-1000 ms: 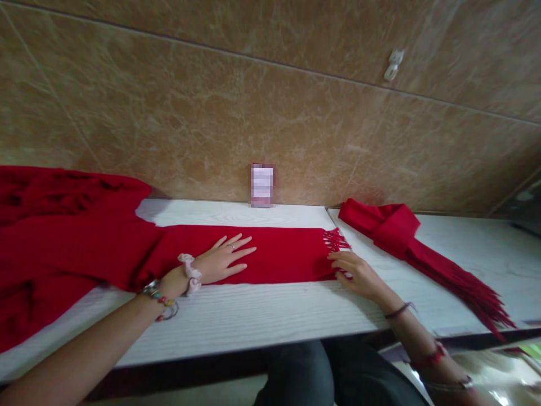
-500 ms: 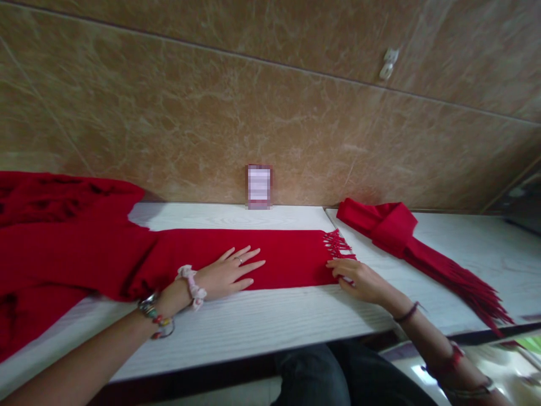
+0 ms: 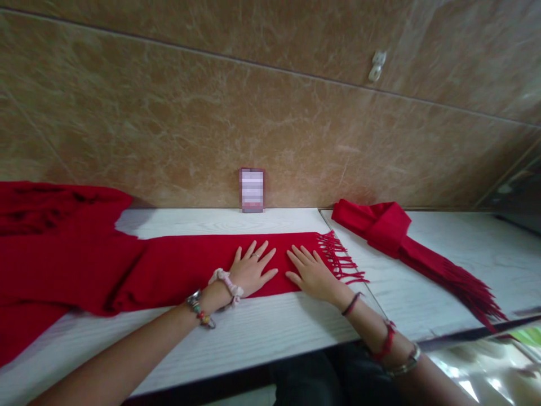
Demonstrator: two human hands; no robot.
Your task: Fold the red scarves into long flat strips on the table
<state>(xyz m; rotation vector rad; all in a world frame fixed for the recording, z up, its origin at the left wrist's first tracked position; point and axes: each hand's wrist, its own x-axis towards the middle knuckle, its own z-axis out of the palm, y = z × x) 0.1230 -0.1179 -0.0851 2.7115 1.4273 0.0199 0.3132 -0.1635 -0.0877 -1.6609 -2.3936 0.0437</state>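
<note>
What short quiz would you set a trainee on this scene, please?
1. True or false: the left hand and the right hand both rest flat, fingers spread, on the long red scarf laid out on the white table.
2. Where is that scarf's fringe? A) under the left hand; B) just right of the right hand; C) hanging over the table's front edge.
3. What lies on the table further right, apart from both hands?
Key: 1 true. 2 B. 3 A second red scarf, bundled with a wrap round its middle, its fringe pointing to the front right.
</note>
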